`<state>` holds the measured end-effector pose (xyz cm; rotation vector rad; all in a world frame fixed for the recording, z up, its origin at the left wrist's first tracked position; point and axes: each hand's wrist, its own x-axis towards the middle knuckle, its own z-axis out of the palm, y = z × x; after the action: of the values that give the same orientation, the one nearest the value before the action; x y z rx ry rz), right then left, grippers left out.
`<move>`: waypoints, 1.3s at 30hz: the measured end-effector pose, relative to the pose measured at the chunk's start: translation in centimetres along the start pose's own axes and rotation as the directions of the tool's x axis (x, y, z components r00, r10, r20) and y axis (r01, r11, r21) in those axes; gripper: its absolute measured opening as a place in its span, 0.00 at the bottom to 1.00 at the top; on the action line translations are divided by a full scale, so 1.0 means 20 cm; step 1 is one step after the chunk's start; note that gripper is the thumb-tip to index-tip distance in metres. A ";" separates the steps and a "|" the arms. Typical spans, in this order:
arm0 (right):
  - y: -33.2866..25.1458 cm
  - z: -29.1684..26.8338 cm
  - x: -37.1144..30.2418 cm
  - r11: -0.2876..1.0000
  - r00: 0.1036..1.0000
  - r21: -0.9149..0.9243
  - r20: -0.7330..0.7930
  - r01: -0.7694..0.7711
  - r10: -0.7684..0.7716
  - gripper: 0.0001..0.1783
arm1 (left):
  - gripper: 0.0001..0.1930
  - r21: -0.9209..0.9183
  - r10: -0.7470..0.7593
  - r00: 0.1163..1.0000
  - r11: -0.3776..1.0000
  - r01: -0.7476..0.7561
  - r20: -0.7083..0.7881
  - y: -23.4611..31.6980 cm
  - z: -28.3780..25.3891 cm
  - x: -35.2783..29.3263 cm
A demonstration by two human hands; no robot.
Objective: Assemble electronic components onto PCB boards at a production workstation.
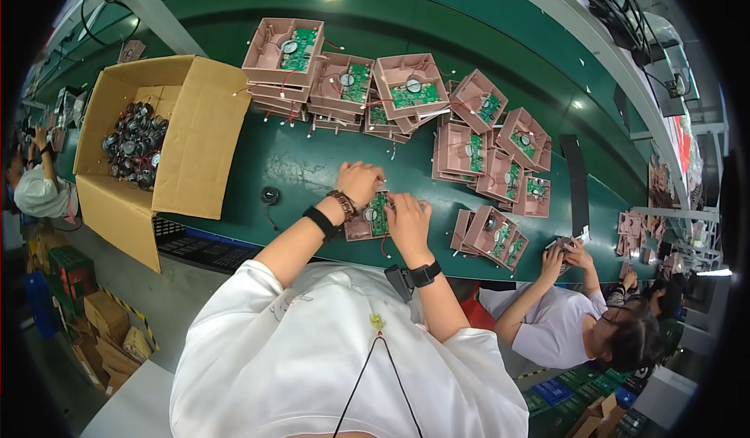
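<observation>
In front of me on the green bench lies a pink plastic housing with a green circuit board and a round speaker in it. My left hand is over its far edge, fingers curled closed; what they pinch, if anything, is hidden. Bent over the right side of the same housing, my right hand has its closed fingertips at the edge of the board. A red wire hangs from the housing's near side. To the left of my left forearm, a loose round black speaker with a lead lies on the bench.
A cardboard box full of small speakers stands at the left. Stacked pink housings with boards line the far side and continue right. A black strip lies farther right, near a co-worker handling a part.
</observation>
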<state>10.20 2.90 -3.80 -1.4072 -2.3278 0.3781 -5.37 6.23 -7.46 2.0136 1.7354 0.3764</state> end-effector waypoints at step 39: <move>0.11 0.19 0.07 0.961 0.996 0.275 0.085 -0.017 -0.006 0.04 | 0.27 -0.517 -0.504 0.860 0.758 0.399 -0.076 -0.08 0.10 -0.44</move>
<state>9.56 5.10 -7.91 -1.2839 -2.2308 0.7465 -7.21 -2.60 -9.21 1.1775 1.9420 0.7913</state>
